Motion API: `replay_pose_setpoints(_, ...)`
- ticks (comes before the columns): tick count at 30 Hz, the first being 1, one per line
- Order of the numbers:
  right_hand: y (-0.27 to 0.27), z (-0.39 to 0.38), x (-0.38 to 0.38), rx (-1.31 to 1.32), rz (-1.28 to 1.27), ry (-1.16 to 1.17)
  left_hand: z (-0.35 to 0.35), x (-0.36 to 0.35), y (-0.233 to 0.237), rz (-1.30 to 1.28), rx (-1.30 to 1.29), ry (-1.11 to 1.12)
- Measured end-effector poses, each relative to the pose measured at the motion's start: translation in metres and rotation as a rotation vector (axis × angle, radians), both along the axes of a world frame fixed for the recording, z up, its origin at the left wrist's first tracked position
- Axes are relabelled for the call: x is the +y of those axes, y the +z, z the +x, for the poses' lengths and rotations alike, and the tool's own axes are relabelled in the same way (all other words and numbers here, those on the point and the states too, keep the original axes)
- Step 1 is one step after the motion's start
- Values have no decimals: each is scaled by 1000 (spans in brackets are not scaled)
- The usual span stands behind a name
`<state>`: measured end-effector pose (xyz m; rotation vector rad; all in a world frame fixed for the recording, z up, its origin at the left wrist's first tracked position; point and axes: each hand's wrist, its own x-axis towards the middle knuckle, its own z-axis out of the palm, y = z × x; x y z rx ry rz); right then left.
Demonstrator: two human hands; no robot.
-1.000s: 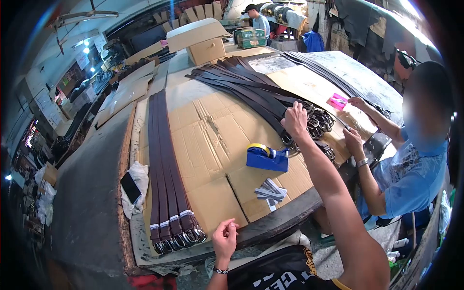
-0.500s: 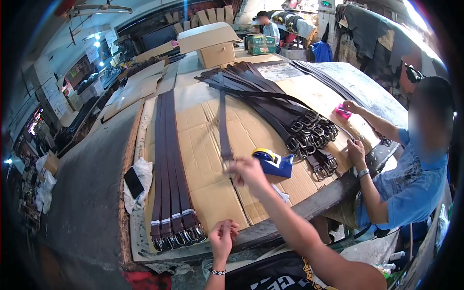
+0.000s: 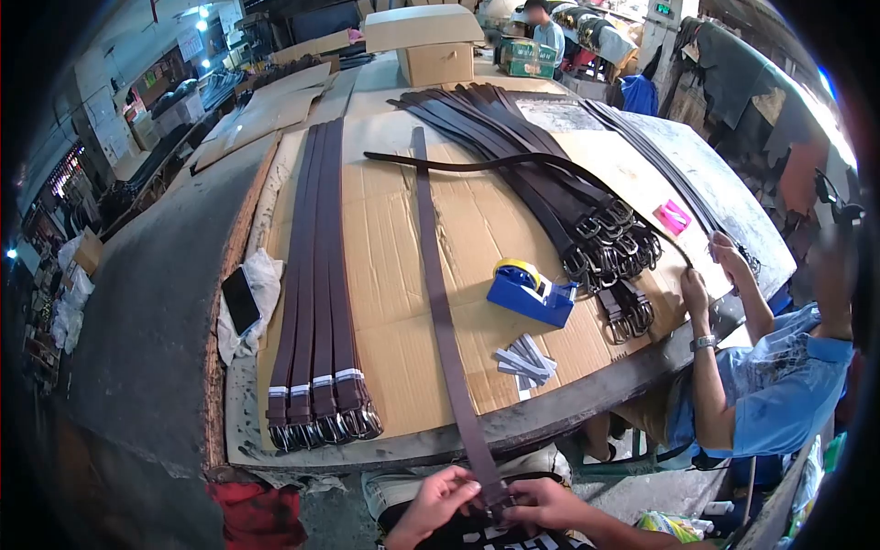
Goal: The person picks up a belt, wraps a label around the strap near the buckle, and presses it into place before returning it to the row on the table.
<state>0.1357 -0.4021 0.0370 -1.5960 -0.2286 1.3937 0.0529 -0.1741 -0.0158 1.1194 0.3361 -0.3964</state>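
A dark brown leather belt [image 3: 438,302] runs up the cardboard from the table's front edge, its buckle end hanging over toward my lap. My right hand [image 3: 550,507] grips that buckle end from the right. At the strap's left edge, my left hand [image 3: 438,502] pinches the belt with thumb and fingers close to the buckle. Several belts [image 3: 316,275] lie side by side to the left, with white bands near their buckles. Right of my belt are a blue tape dispenser [image 3: 532,298] with a yellow roll and a small pile of pale strips [image 3: 525,362].
A large heap of belts [image 3: 587,206] lies right of centre. A co-worker [image 3: 761,367] in blue sits at the right, holding another belt. A phone [image 3: 240,301] rests on white plastic at the left edge. A cardboard box [image 3: 435,64] stands at the back.
My right hand has drawn the belt's buckle end toward me, over the table edge. My left hand has come to it. The co-worker's pink item now lies on the table.
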Motion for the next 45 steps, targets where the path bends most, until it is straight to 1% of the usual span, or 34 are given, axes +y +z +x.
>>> replay_pose_setpoints(1,10,3,-1,1,-23,-59,0,-8,3,-50,-19,-15)
replay_pose_setpoints(2,23,8,-1,2,-46,-117,2,-14,6,-72,-21,15)
replay_pose_setpoints(3,33,14,4,-22,-30,-157,9,-19,10,-29,-49,22)
replay_pose_setpoints(4,20,18,4,-101,28,-172,18,-21,14,13,-74,29)
replay_pose_setpoints(6,12,31,18,-230,69,-199,37,-17,9,178,-181,49)
replay_pose_setpoints(7,10,37,30,-257,108,-244,49,-18,27,211,-225,167)
replay_pose_setpoints(8,9,41,43,-283,143,-292,57,-10,19,345,-203,176)
replay_pose_setpoints(9,5,44,55,-338,168,-317,68,-6,35,344,-268,248)
replay_pose_setpoints(10,4,48,65,-398,197,-342,77,1,25,232,-238,294)
replay_pose_setpoints(12,14,52,76,-740,141,-280,82,9,28,193,-256,368)
replay_pose_setpoints(13,19,56,77,-914,111,-243,79,16,28,221,-231,344)
replay_pose_setpoints(15,10,69,71,-1065,10,-371,69,26,19,269,-207,314)
replay_pose_setpoints(18,-8,94,53,-1289,-100,-550,51,30,13,169,-102,331)
replay_pose_setpoints(19,-2,102,47,-1295,-148,-556,46,29,10,191,-93,334)
replay_pose_setpoints(20,-8,111,42,-1346,-168,-566,42,28,8,199,-89,344)
replay_pose_setpoints(22,-23,123,34,-1384,-213,-504,37,26,7,216,-84,357)
replay_pose_setpoints(25,-25,128,38,-1402,-273,-455,38,26,11,197,-78,377)
replay_pose_setpoints(28,-31,130,43,-1394,-303,-441,39,25,15,251,-101,384)
replay_pose_setpoints(29,-31,128,45,-1401,-309,-470,39,24,17,199,-79,417)
replay_pose_setpoints(32,-36,130,49,-1383,-325,-508,39,27,17,200,-106,412)
replay_pose_setpoints(33,-37,133,48,-1375,-318,-489,38,30,11,266,-117,391)
replay_pose_setpoints(36,-45,139,44,-1355,-274,-503,38,33,4,243,-168,404)
replay_pose_setpoints(37,-39,137,47,-1338,-256,-504,40,34,3,287,-135,392)
replay_pose_setpoints(38,-32,136,48,-1321,-244,-506,40,33,5,258,-128,402)
replay_pose_setpoints(41,-35,142,43,-1318,-203,-457,42,32,9,206,-141,425)
replay_pose_setpoints(45,-31,150,40,-1194,-174,-441,42,31,12,202,-139,405)
